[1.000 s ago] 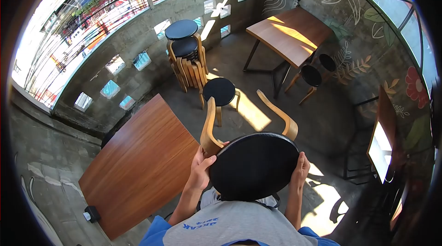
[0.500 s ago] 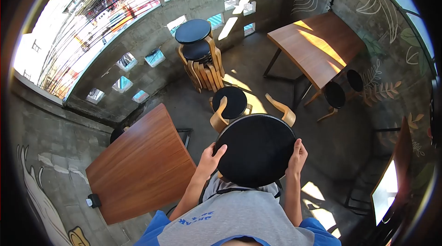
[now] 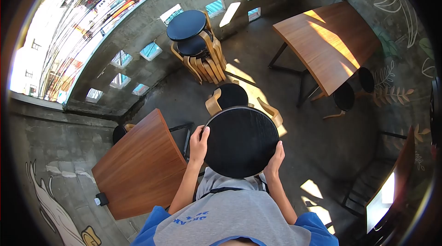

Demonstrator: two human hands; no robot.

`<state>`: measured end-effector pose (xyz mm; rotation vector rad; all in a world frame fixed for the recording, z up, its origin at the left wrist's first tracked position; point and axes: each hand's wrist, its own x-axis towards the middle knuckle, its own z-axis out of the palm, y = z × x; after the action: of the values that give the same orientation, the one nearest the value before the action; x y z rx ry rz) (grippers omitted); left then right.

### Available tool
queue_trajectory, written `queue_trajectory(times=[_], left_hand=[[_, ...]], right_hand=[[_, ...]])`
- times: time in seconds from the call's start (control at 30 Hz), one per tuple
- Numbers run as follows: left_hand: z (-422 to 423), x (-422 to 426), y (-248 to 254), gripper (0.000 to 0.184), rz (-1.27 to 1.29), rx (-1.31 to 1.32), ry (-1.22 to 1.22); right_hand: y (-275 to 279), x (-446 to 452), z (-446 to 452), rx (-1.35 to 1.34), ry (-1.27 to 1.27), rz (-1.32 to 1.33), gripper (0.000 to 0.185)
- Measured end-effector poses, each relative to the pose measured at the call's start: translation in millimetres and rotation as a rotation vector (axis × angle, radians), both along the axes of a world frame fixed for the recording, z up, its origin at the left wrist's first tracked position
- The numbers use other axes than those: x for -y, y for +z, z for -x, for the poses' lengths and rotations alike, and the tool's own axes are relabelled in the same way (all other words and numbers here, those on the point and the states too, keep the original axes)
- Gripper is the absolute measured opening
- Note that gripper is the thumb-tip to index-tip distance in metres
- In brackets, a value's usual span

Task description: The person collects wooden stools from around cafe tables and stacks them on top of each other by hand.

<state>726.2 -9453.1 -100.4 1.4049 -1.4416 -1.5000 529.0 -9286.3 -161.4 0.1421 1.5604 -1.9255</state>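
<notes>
A round stool (image 3: 241,142) with a black seat and pale bentwood legs is held in front of my waist. Its seat faces me, and two of its legs point away toward the wall. My left hand (image 3: 199,144) grips the left rim, thumb on the seat. On the right rim my right hand (image 3: 275,159) is closed around the edge. Just beyond the held stool stands another black-topped stool (image 3: 233,95), partly hidden behind it. Farther off is a tall stack of similar stools (image 3: 186,26) against the block wall.
To the left stands a wooden table (image 3: 142,167) with a small black box (image 3: 101,198) at its edge. Another wooden table (image 3: 329,43) is at the back right, with two stools (image 3: 344,96) beside it. A third table (image 3: 393,184) stands at the far right.
The held stool and both my hands have shifted left in view. The stool's legs now overlap the standing stool more. The whole view has turned slightly.
</notes>
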Motion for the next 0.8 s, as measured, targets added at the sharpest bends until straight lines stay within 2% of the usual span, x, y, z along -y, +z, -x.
queue_trajectory(times=[0.27, 0.6, 0.7, 0.8], left_hand=[[11.9, 118.4, -53.9, 0.032, -0.038, 0.082, -0.067], [9.0, 260.9, -195.9, 0.038, -0.132, 0.219, -0.217], [13.3, 294.2, -245.2, 0.042, -0.202, 0.266, -0.257], [18.7, 320.1, -299.1, 0.046, -0.223, 0.334, -0.292]], right_hand=[[-52.7, 93.9, -10.5, -0.086, -0.062, -0.127, 0.04], [-147.9, 217.5, -18.5, -0.113, 0.035, -0.43, 0.044], [-194.9, 237.9, -10.3, 0.059, 0.146, -0.582, 0.044], [-234.5, 256.7, -3.4, 0.121, 0.223, -0.662, 0.053]])
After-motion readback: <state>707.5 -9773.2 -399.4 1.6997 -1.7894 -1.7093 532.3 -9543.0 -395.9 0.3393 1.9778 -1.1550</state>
